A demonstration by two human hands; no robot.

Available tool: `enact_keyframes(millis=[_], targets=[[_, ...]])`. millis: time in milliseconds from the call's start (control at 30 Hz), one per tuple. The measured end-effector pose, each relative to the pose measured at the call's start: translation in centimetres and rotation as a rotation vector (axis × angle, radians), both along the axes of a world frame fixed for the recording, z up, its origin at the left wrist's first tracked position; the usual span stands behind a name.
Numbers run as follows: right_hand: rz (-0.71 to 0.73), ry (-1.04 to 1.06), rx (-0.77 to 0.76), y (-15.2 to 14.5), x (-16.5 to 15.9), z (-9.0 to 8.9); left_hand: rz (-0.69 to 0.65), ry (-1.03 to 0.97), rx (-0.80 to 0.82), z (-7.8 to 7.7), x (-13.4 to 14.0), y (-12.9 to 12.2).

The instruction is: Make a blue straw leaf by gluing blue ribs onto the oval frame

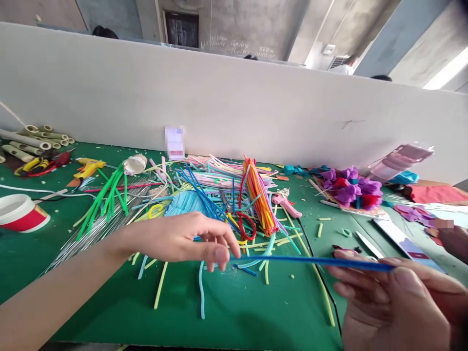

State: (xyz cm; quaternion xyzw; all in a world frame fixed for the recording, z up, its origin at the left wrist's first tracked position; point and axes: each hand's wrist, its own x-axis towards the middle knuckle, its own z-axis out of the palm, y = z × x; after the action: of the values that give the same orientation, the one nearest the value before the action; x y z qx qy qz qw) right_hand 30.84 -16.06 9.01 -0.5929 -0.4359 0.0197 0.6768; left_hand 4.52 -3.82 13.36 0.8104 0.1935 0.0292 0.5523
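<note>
One blue stem (321, 261) is pinched by right fingers (407, 282).

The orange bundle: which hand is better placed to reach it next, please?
Probably the left hand: it is nearer to the orange bundle, while the right hand grips the blue stem.

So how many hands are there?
3: the left hand at centre, the right hand at lower right holding a blue stem, and another person's hand at right edge. Others may be hidden.

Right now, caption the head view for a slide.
Right hand holding a blue pipe cleaner, its tip beside the left hand, over a green tabletop with an orange pipe-cleaner bundle.
</note>
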Motion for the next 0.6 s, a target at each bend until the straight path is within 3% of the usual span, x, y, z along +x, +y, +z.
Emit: enact_keyframes(millis=[67,133,233,333,467,600], targets=[[-0.052,0.319,0.038,0.6,-1.2,0.2,0.036,-0.021,0.095,-0.3,-0.1,0.2],[-0.042,0.489,0.055,1.1,-2.5,0.6,0.162,-0.003,0.346,-0.7,0.1,0.4],[0.054,0.510,0.117,2.1,-4.0,0.5,0.426,-0.033,0.746,-2.0,0.3,1.7],[0.172,0.485,0.123,3.3,-4.9,-1.4,0.588,-0.018,0.980,-4.1,-0.5,4.5],[0.446,0.446,-0.159,4.5,-5.3,-6.0,0.531,0.146,1.112,-7.8,-2.2,8.3],[0.502,0.279,-0.476,3.8,-4.7,-9.2,0.379,0.253,1.180,-10.4,-2.3,10.1]])
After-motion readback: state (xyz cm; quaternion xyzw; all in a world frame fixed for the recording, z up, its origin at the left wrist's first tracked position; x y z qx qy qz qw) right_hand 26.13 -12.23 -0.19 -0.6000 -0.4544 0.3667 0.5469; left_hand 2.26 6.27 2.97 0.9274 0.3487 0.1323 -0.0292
